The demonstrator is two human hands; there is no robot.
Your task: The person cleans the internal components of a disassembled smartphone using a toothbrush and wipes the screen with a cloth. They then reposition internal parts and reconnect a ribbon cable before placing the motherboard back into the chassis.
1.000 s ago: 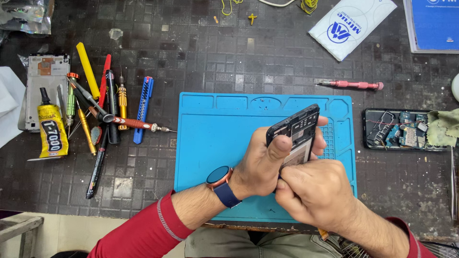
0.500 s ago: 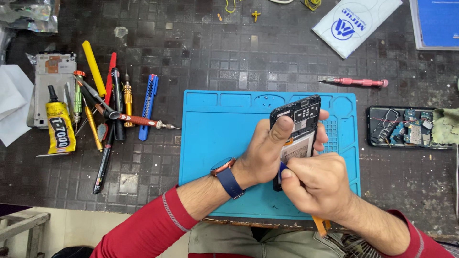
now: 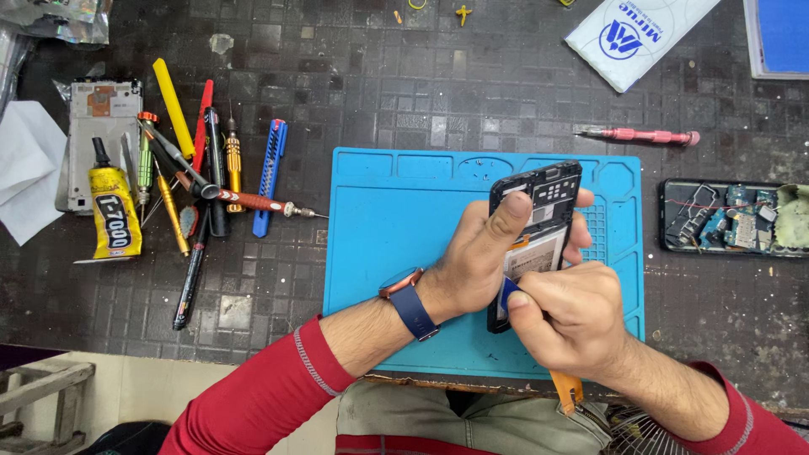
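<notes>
One opened phone [image 3: 539, 232] sits gripped in my left hand [image 3: 480, 261] over one blue mat [image 3: 388, 227] — my right hand [image 3: 573, 324] pinches one blue-tipped pry tool [image 3: 511, 291] against it.

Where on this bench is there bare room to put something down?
The left half of the blue mat is bare, as is the dark bench between the mat's top edge and the white packet. The tool pile at left is crowded; both hands and the opened phone fill the mat's right.
</notes>
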